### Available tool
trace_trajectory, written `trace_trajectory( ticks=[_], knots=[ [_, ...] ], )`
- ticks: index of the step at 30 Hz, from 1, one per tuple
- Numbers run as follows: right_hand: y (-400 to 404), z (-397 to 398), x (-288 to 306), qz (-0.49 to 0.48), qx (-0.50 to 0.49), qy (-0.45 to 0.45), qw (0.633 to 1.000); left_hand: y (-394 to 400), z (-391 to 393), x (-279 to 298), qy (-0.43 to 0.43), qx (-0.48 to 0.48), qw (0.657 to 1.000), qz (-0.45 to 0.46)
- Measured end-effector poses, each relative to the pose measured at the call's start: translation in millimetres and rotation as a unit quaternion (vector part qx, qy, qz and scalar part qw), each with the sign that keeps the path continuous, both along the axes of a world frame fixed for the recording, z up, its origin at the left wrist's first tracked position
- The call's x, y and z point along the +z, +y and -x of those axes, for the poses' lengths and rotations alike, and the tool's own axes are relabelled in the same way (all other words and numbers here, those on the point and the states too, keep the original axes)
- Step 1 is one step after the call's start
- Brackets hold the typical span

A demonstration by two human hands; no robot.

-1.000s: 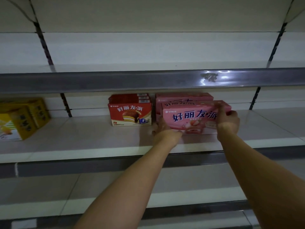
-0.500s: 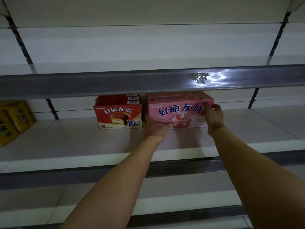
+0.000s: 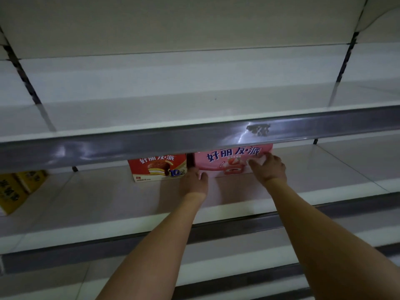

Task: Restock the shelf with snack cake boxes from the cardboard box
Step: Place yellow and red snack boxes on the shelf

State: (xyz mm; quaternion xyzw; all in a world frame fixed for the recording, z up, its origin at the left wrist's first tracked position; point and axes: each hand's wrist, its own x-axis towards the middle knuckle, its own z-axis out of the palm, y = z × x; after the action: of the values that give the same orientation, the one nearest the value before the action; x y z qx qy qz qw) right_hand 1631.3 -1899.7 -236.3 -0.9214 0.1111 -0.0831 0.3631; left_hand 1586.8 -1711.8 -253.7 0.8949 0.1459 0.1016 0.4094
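A pink snack cake box (image 3: 229, 158) stands on the middle shelf (image 3: 108, 202), its top hidden behind the rail of the shelf above (image 3: 151, 146). My left hand (image 3: 194, 180) touches the box's lower left corner, fingers reaching forward into the gap beside a red snack cake box (image 3: 158, 168). My right hand (image 3: 268, 167) presses straight fingers against the right part of the pink box's front. The cardboard box is out of view.
Yellow boxes (image 3: 17, 189) sit at the far left of the same shelf. The shelf stretches bare to the right of the pink box (image 3: 335, 169). The upper shelf (image 3: 194, 109) and a lower shelf (image 3: 216, 256) hold nothing in view.
The pink box went from held in front of the row to standing deep on the shelf. My right hand shifted from gripping its side to pressing its front. The view rose.
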Motion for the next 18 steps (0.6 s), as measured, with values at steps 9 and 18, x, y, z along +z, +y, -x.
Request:
trace_trajectory(
  ticks=[9, 18],
  knots=[
    [25, 75, 7, 0.068, -0.028, 0.039, 0.996, 28, 30, 23, 0.059, -0.139, 0.983, -0.103],
    [50, 221, -4, 0.043, -0.178, 0.054, 0.982, 19, 104, 29, -0.018, -0.345, 0.925, -0.156]
  ],
)
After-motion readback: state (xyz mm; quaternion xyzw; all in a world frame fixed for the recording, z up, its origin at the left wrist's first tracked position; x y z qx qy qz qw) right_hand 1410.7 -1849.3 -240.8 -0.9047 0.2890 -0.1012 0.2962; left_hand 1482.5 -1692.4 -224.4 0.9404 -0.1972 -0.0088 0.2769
